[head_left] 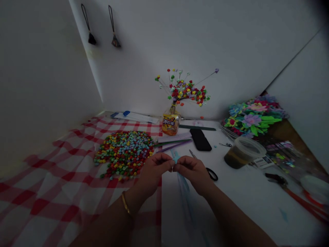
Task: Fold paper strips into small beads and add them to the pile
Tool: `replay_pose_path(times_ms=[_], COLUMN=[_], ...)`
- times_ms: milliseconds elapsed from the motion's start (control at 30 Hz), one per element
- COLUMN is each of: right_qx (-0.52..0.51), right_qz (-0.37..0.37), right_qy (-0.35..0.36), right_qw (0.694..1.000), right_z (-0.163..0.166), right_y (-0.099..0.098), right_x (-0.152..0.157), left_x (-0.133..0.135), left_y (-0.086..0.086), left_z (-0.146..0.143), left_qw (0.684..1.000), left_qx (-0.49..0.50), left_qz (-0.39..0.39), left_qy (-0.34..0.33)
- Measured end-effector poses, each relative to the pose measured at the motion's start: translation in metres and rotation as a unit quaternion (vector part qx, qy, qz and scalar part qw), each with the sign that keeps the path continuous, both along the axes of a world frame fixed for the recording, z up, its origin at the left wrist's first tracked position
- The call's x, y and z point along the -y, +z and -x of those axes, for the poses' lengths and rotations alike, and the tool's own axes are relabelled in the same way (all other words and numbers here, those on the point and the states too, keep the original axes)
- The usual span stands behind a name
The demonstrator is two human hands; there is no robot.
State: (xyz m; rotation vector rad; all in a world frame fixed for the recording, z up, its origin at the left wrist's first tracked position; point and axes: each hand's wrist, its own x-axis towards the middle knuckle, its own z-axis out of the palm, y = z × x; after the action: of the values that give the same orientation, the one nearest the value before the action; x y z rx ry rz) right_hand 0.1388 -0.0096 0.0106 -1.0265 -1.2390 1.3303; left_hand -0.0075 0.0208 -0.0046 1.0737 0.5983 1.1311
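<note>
Close together over the white table top, my left hand [160,166] and my right hand [187,166] pinch a narrow light blue paper strip [175,155] between thumbs and fingertips. Part of the strip shows above the fingertips; the fold between them is mostly hidden. Under my wrists lie more pale blue strips [184,193]. To the left of my left hand spreads a heap of small colourful folded paper stars [128,151]. Scissors [212,174] rest beside my right hand, partly covered by it.
A bottle [170,124] holding wired paper stars stands at the back. A black phone [200,139], a plastic tub of dark liquid [243,152], pliers [277,179] and fuzzy craft flowers [253,118] lie to the right. A red-and-white checked cloth [64,192] covers the left side.
</note>
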Motion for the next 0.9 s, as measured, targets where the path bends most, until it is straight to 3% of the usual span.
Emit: replay_pose_path(times_ms=[167, 733, 900], right_qx=[0.002, 0.075, 0.065], right_qz=[0.013, 0.016, -0.007], right_qy=[-0.041, -0.023, -0.057], right_qw=[0.999, 0.997, 0.996], right_z=[0.0007, -0.0067, -0.0058], right_y=[0.0065, 0.0002, 0.0013], right_x=[-0.0001, -0.0020, -0.0026], left_x=[-0.0023, 0.0000, -0.0015], left_y=[-0.0012, -0.0023, -0.0013], left_z=[0.0006, -0.0013, 0.0001], left_qw=[0.999, 0.999, 0.999], left_qx=[0.001, -0.005, -0.012], left_qz=[0.018, 0.038, 0.031], left_qy=[-0.034, -0.024, -0.013])
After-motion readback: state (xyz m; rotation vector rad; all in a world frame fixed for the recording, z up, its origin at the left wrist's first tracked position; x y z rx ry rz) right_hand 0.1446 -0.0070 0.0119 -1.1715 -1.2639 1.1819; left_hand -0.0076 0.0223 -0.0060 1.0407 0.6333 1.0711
